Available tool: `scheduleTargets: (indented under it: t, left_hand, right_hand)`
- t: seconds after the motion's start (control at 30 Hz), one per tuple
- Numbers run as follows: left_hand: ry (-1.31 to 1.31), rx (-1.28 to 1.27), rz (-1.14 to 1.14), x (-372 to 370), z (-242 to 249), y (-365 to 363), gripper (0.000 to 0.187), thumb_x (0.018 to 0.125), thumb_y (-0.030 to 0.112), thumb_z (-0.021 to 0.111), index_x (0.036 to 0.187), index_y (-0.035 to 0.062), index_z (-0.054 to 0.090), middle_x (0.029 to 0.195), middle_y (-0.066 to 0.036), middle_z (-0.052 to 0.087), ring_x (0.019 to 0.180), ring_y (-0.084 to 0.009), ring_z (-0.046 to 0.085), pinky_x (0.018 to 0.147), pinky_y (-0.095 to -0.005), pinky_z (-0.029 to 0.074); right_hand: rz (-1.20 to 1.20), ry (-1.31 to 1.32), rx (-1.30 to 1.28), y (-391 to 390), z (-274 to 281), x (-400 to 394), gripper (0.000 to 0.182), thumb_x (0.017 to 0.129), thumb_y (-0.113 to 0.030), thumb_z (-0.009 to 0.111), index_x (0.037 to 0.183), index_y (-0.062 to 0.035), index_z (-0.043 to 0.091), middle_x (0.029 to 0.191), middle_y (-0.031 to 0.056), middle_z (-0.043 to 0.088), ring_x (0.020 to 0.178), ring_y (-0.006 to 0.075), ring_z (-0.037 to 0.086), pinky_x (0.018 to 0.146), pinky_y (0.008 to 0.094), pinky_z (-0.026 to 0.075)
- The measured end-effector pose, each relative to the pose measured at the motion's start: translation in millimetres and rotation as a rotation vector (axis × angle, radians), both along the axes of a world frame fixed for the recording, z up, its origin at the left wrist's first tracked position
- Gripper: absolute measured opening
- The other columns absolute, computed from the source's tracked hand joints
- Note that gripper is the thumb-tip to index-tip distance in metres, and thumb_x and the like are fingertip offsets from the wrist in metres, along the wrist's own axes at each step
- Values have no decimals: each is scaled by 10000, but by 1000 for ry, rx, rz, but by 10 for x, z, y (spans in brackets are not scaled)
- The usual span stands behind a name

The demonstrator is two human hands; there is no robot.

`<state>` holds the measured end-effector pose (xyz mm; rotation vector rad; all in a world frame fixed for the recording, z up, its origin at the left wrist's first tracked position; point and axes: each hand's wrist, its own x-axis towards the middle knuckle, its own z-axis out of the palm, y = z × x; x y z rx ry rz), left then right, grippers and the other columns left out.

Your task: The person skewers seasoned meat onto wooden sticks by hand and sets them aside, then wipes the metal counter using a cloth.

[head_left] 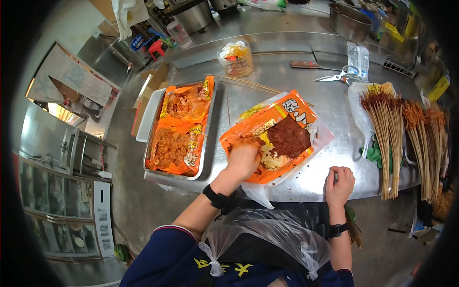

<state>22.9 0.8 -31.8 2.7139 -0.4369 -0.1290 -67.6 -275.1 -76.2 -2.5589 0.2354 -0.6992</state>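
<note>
The left hand [243,160] reaches into the torn-open orange meat packet [272,136], fingers curled down among the pale strips; whether they pinch a piece cannot be told. The right hand [339,184], right of the packet on the steel table [306,81], is loosely closed, and anything in it is hidden. White characters on the packet's top corner are too small to read. Left of the packet, a steel tray [209,138] holds two more opened orange packets. Right of it lie bundled skewers [389,138]; beyond it, scissors [337,76].

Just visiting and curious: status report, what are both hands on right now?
Left hand down in opened orange food packet. Right hand closed at steel table edge, contents hidden. Finished skewers piled right; nothing blocking.
</note>
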Motion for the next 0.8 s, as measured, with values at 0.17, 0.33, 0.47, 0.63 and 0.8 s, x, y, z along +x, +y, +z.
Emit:
scheduleTargets:
  t: [0.17,0.33,0.47,0.63,0.8]
  left_hand:
    - [107,130,-95,-245,-32,-229,199,724,103,527,880,-11,576,778,-209,597,766,-363,584,690,-453,462]
    - [100,167,-158,-257,111,-167,165,753,110,485,816,-7,582,772,-207,608,719,-347,602,650,-443,472]
    - [88,135,-145,-193,20,-185,225,731,130,506,900,2,582,783,-203,601,769,-355,586,701,-446,457]
    - [165,191,-177,-197,-179,-209,279,722,119,496,968,22,588,839,-201,602,849,-337,574,799,-426,422]
    - [-226,196,-313,-163,-106,17,246,735,124,494,930,28,609,845,-186,611,830,-323,587,778,-413,441]
  right_hand:
    - [6,15,8,19,12,-7,65,740,-87,578,804,-82,588,791,59,509,783,250,493,711,362,359]
    - [12,-6,7,11,-5,8,61,741,-89,575,801,-82,585,798,60,511,789,252,492,711,362,359]
    - [9,-1,13,10,18,-11,64,741,-90,572,803,-83,586,797,60,512,793,253,492,713,363,360]
    - [5,-7,2,-4,-4,-20,61,739,-93,574,797,-84,590,797,60,512,791,253,493,711,363,361]
    - [-3,4,-7,8,-15,-7,61,734,-94,580,794,-83,590,795,61,512,786,252,494,708,363,362]
